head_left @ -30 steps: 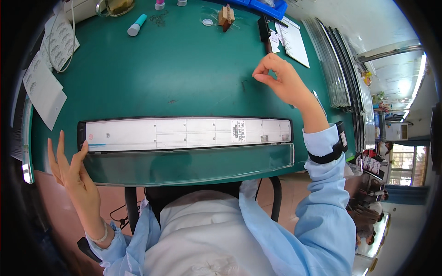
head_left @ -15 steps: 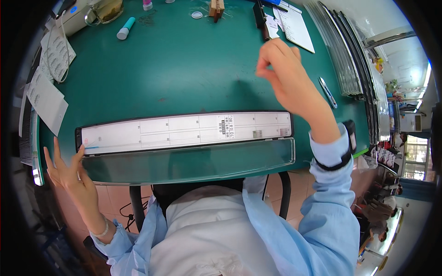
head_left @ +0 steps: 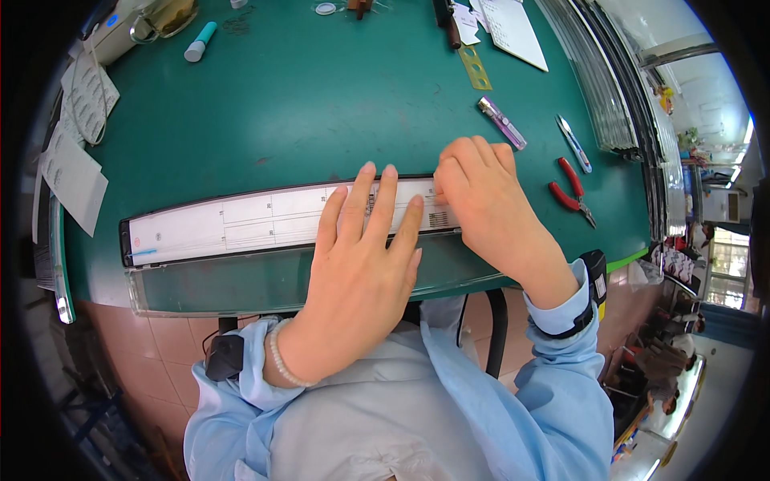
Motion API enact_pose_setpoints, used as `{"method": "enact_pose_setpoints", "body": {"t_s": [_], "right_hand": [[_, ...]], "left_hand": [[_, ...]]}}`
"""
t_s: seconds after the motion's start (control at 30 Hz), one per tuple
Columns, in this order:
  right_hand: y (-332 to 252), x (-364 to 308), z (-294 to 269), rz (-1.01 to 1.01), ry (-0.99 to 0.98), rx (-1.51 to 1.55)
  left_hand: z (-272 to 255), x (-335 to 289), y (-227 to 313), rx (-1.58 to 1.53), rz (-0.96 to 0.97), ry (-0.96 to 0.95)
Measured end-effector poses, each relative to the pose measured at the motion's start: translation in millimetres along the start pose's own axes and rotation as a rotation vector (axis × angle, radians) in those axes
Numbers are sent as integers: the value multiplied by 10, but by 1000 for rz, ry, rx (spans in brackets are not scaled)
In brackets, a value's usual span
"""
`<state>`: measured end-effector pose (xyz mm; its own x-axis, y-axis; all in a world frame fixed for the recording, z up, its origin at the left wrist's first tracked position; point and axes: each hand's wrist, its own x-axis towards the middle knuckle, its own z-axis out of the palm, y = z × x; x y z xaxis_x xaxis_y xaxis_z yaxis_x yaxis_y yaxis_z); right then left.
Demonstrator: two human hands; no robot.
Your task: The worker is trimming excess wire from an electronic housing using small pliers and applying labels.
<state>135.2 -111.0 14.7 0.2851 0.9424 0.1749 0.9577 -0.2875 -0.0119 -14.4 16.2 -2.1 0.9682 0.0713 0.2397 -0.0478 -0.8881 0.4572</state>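
Observation:
A long narrow black case (head_left: 127, 243) lies open across the near part of the table, with a white printed paper strip (head_left: 265, 216) inside it. Its clear lid (head_left: 216, 286) is folded out toward me along the near edge. My left hand (head_left: 357, 268) rests on the strip right of the middle, fingers spread and flat. Curled over the strip's right end are the fingers of my right hand (head_left: 491, 204). Its fingertips are bent down and hidden, so what they pinch, if anything, does not show.
Right of my right hand lie red-handled pliers (head_left: 571, 188), a utility knife (head_left: 574, 146) and a purple lighter (head_left: 503, 124). Beyond are a yellow template (head_left: 475, 67) and white paper (head_left: 516, 32). Clear cases (head_left: 589, 84) are stacked at right, loose sheets (head_left: 74, 180) at left. A teal-white tube (head_left: 200, 42) lies far left.
My left hand has moved from the case's left end onto the strip. My right hand has come down from beyond the case to its right end. The pliers, lighter and template are now uncovered.

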Motion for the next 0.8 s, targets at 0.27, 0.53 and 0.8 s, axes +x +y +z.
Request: {"method": "enact_pose_setpoints", "body": {"t_s": [0.27, 0.53, 0.8], "right_hand": [[235, -197, -168, 128, 145, 89], [1120, -1071, -306, 579, -79, -4], [659, -833, -451, 630, 441, 585]], "left_hand": [[21, 49, 10, 36, 7, -53], [7, 22, 9, 81, 18, -86], [8, 21, -10, 81, -7, -93]]}}
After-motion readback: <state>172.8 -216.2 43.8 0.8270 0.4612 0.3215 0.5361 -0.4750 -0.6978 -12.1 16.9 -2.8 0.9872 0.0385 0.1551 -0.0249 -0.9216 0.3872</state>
